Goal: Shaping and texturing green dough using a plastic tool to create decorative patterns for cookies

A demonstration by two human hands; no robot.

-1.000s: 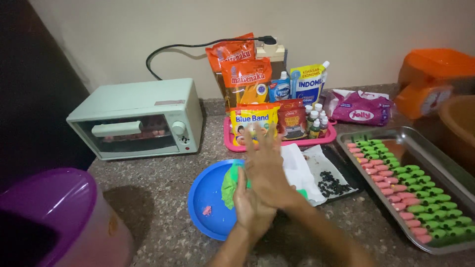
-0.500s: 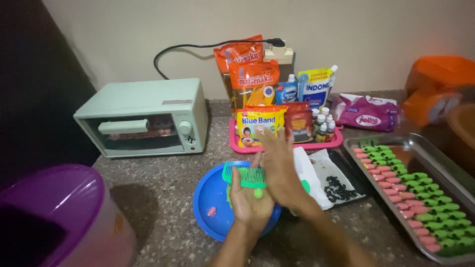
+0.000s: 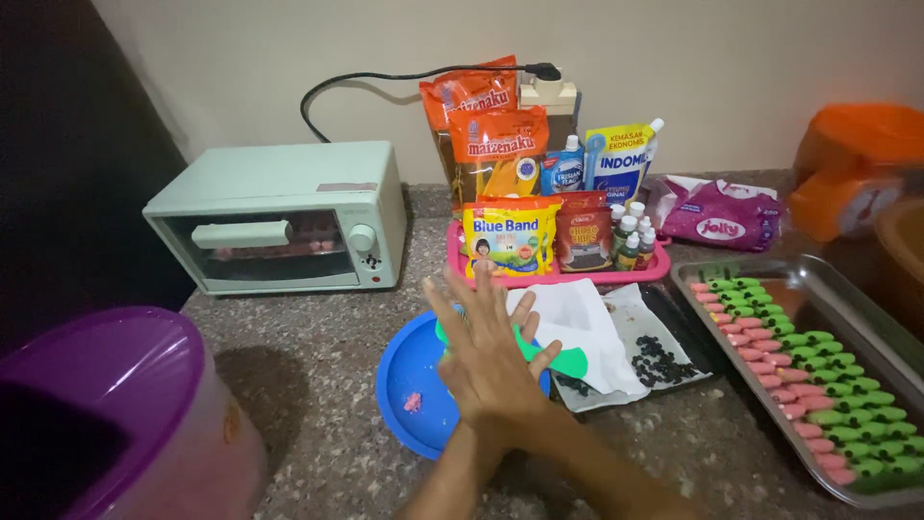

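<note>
My two hands are pressed palm to palm over a round blue plate [image 3: 406,371]. My right hand [image 3: 486,361] lies on top with its fingers spread and pointing away from me. My left hand [image 3: 527,310] is underneath, and only its fingertips show. A flattened piece of green dough [image 3: 570,362] is squeezed between the palms and sticks out at the right and left sides. A small pink crumb of dough [image 3: 414,402] lies on the plate.
A steel tray [image 3: 818,284] with rows of pink and green shaped pieces sits at the right. White paper [image 3: 582,323] with dark bits [image 3: 659,361] lies beside the plate. Behind stand a pink tray [image 3: 553,276] of packets and bottles, a mint toaster oven [image 3: 279,217], a purple lidded tub [image 3: 87,404] and an orange container [image 3: 852,164].
My top hand has slid forward across the lower one and its fingers have spread. The green dough now shows mostly at the right side.
</note>
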